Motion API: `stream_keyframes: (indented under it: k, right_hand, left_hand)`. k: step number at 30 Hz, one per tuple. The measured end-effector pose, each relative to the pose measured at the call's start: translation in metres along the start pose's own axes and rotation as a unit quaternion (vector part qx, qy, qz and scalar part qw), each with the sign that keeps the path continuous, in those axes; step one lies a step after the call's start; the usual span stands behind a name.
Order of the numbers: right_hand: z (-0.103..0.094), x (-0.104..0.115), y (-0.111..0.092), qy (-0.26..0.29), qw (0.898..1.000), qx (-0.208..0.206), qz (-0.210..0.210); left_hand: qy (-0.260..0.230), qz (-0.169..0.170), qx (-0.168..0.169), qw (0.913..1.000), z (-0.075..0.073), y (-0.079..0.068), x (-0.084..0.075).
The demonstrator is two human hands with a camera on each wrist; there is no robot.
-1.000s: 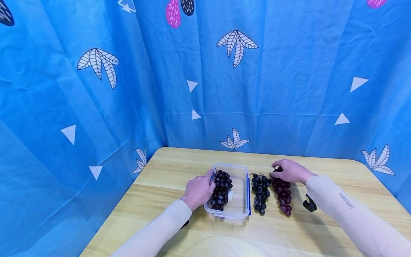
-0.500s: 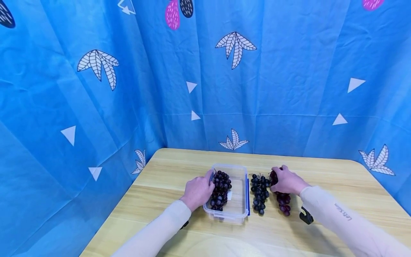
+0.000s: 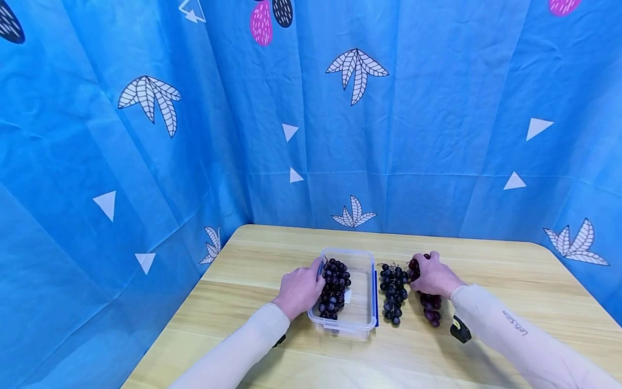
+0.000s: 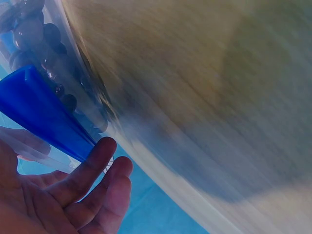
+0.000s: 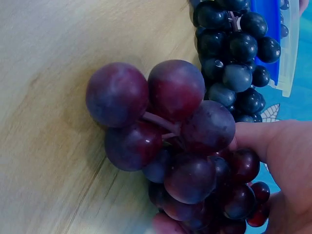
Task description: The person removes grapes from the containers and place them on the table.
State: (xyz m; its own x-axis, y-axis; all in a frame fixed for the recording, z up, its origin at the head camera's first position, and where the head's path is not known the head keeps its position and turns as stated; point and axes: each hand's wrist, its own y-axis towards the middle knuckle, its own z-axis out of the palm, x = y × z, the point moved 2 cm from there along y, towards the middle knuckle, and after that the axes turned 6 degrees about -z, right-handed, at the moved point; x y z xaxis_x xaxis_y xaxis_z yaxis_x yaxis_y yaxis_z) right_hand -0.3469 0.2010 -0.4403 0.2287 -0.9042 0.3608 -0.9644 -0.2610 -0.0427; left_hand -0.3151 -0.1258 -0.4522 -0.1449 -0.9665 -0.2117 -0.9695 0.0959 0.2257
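My left hand (image 3: 300, 290) grips the left side of a clear plastic food container (image 3: 359, 323). In the left wrist view its fingers (image 4: 100, 156) lie beside the blue latch flap (image 4: 41, 109) on that side. A dark purple bunch of grapes (image 3: 335, 283) lies inside the container, along its left wall. To the right, my right hand (image 3: 434, 276) grips a red bunch of grapes (image 3: 431, 310) from above, around its upper part. In the right wrist view thumb and fingers sit on either side of the red grapes (image 5: 190, 178), whose lower end points toward that camera.
Between the container and the red grapes lies a black bunch of grapes (image 3: 393, 294). A blue latch flap (image 3: 376, 297) hangs along the container's right side. The wooden table (image 3: 272, 248) ends at a blue patterned curtain (image 3: 437, 135).
My right hand has come down from the stem end onto the upper part of the red grapes and grips them. My left hand stays on the container.
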Motion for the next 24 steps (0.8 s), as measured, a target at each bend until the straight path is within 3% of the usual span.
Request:
stream_keyframes:
  k: [16, 24]
  right_hand:
    - [-0.007, -0.011, -0.001, 0.012, 1.000, 0.001, -0.009]
    - [-0.019, -0.012, -0.008, 0.001, 0.999, 0.019, -0.041]
  left_hand:
    - [-0.001, 0.001, 0.003, 1.0000, -0.001, 0.000, 0.000]
    - [0.002, 0.004, -0.001, 1.0000, -0.001, 0.001, 0.001]
